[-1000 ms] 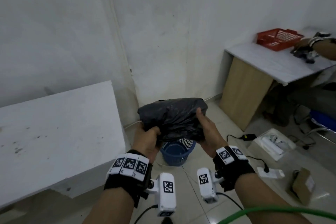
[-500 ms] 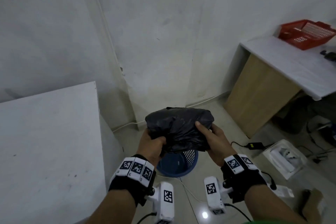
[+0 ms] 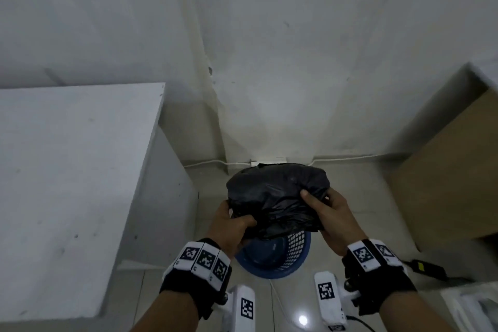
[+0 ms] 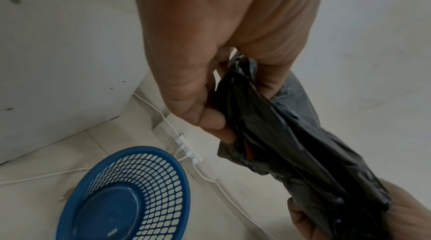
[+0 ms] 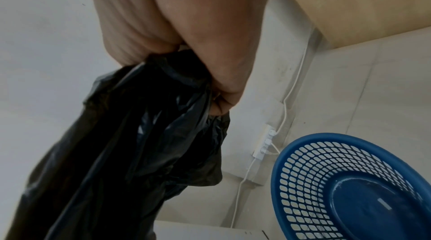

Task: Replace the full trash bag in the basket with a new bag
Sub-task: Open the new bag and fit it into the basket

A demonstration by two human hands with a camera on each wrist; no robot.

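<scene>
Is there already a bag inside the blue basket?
No, the basket stands bare, its blue bottom showing, while both hands hold the black bag above it.

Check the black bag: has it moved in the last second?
No, not noticeably. The black bag stays just above the blue basket, left hand and right hand gripping it as before; the apparent shift is the head camera tilting.

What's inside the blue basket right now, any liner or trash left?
The blue basket shows only its bare solid bottom and mesh wall in both wrist views: no liner, no trash. The black bag, held by both hands, covers part of it from the head view only.
</scene>
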